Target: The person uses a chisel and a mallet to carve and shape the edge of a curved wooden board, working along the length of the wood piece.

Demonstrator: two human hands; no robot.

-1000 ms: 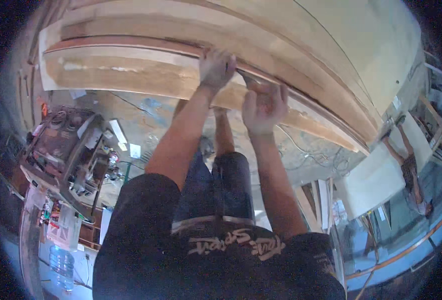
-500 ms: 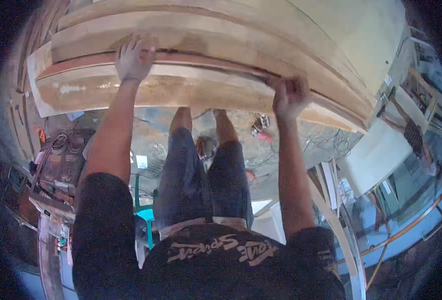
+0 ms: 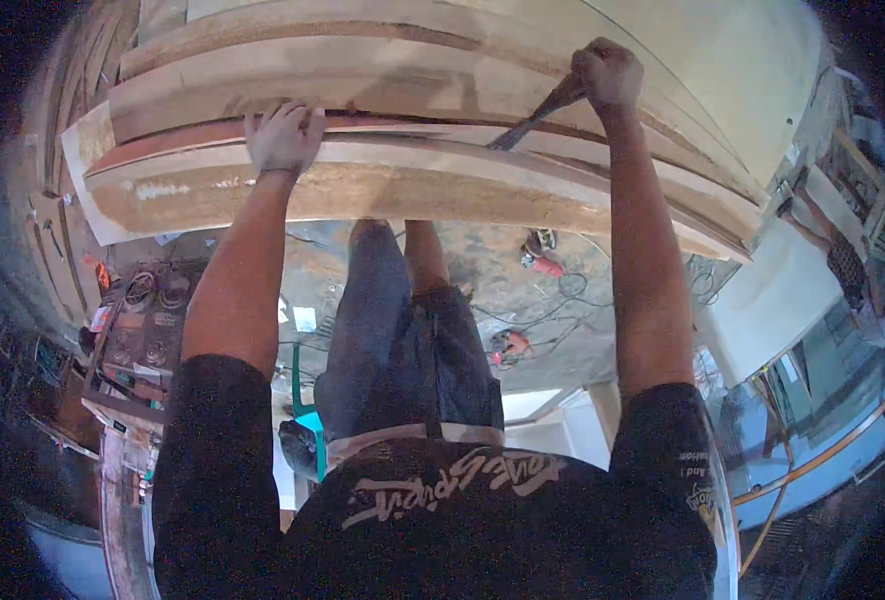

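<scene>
- Head view: front board [image 3: 382,190] lies crosswise, brown face on the near side, upper edge paler; whitish smears toward its left end.
- Left hand [image 3: 287,140]: palm down at the front board's far edge, left of its middle, laid across a reddish strip [image 3: 177,145]. Fingers a little spread, flat rather than gripping.
- Right hand [image 3: 610,75]: raised beyond the front board, right of its middle; fingers curled tight round the upper end of a dark tool [image 3: 545,111].
- Dark tool: narrow, tilted, slanting down and leftward from the fist. Lower tip at the front board's far edge; touching or just above, cannot tell. Exact kind unclear.
- Reddish strip: runs along the front board's far edge, mostly on the left half.
- More boards [image 3: 362,85]: beyond the front board, roughly parallel to it.
- Pale sheet [image 3: 732,75]: beyond the front board, toward the right.
- Floor [image 3: 487,265]: below the front board, near side; red power tool [image 3: 542,262] and cables lie there.
- Dark boxy unit [image 3: 147,325]: near side of the front board's left end.
- Another person [image 3: 847,265]: past the front board's right end, well apart.
</scene>
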